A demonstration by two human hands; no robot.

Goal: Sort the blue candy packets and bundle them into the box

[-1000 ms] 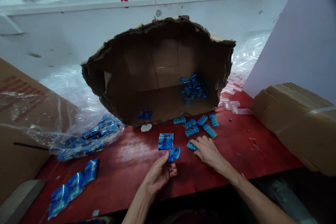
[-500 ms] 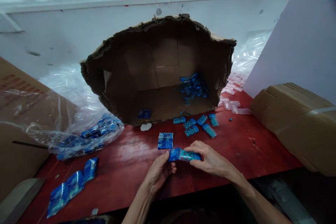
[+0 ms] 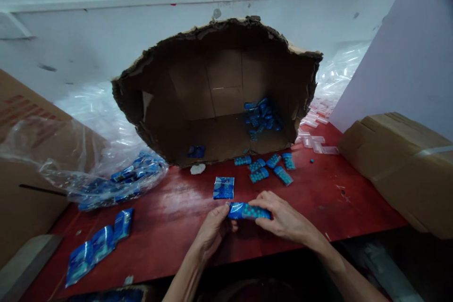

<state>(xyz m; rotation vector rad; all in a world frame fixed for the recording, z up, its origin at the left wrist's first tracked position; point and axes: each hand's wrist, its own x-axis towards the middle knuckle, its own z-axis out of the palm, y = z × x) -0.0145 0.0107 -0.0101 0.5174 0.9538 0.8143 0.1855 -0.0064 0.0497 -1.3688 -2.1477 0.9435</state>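
1. One red table point(image 3: 170, 245) runs beneath both hands.
2. One ragged-edged cardboard box point(image 3: 226, 71) lies on it, mouth facing the hands.
3. Right hand point(image 3: 285, 217): fingers clamped on a clear container point(image 3: 252, 212) of blue balls.
4. Left hand point(image 3: 214, 226): thumb and fingers pinching a blue sleeve point(image 3: 235, 210), which meets the container's end; how far inside, I cannot tell.
5. One loose ball point(image 3: 312, 161) sits right of the box.

Left hand point(image 3: 215, 227): thumb pinching, other fingers curled under. Right hand point(image 3: 281, 217): back up, thumb and fingertips gripping, pointing left. Forearms point(image 3: 336, 264) converge from below; hands near each other, roughly level.
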